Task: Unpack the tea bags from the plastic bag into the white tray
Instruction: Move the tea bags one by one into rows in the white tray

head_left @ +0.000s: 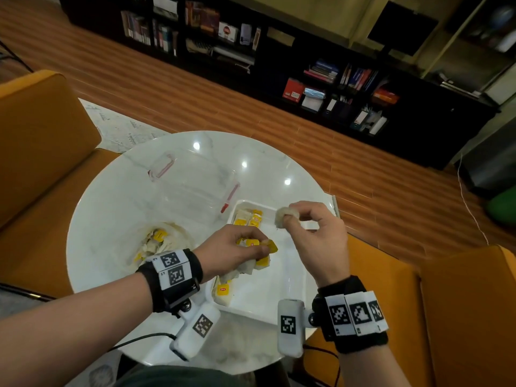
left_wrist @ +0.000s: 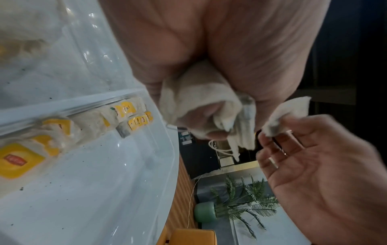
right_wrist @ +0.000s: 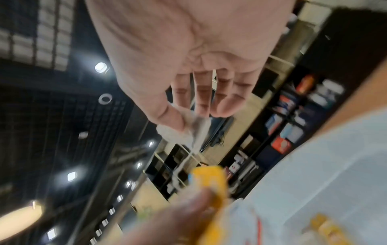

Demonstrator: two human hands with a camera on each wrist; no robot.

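Note:
My left hand (head_left: 240,248) grips a bunch of tea bags (head_left: 258,256) with yellow tags above the white tray (head_left: 268,291). In the left wrist view the same bunch of tea bags (left_wrist: 201,106) sits in its curled fingers, strings dangling. My right hand (head_left: 307,227) pinches one pale tea bag (head_left: 284,216) between thumb and fingertips over the tray's far part; its string leads toward the left hand's bunch in the right wrist view. More tea bags lie in the tray's far corner (head_left: 248,217) and near corner (head_left: 223,291). The crumpled plastic bag (head_left: 162,241) with tea bags lies left of the tray.
A clear lidded container (head_left: 195,180) with red clips stands behind the tray on the round white table (head_left: 111,208). Orange chairs (head_left: 36,152) surround the table. A black cable (head_left: 139,339) runs along the near table edge.

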